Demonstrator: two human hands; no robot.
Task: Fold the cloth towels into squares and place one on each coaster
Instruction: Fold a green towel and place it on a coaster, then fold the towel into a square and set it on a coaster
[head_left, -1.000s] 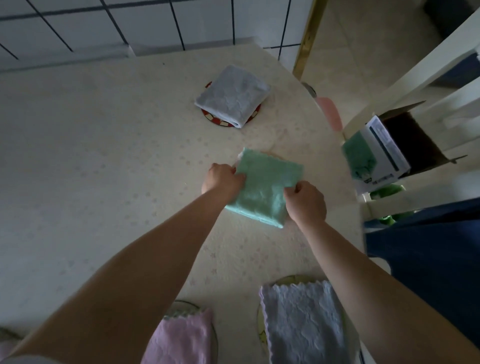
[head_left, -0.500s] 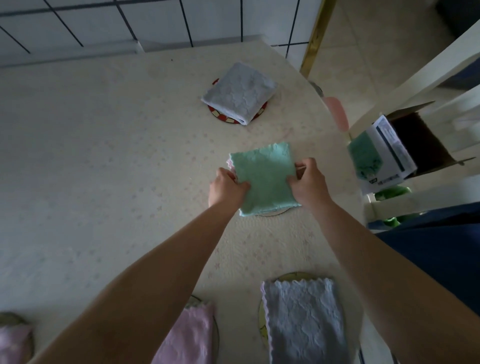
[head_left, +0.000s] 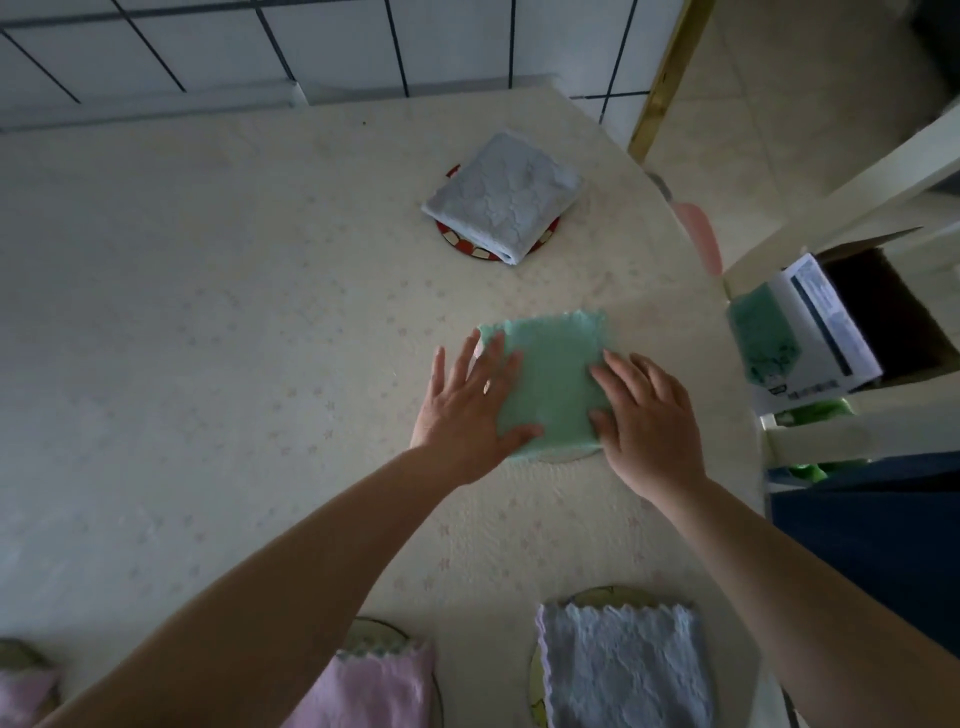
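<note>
Green towel (head_left: 550, 384) lies under both flat hands.

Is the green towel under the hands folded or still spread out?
Folded. The green towel lies as a compact square over a coaster, with both hands flat on it: left hand, right hand.

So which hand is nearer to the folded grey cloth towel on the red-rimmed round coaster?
Left. The left hand lies below the grey towel, the right hand further down and rightward.
</note>
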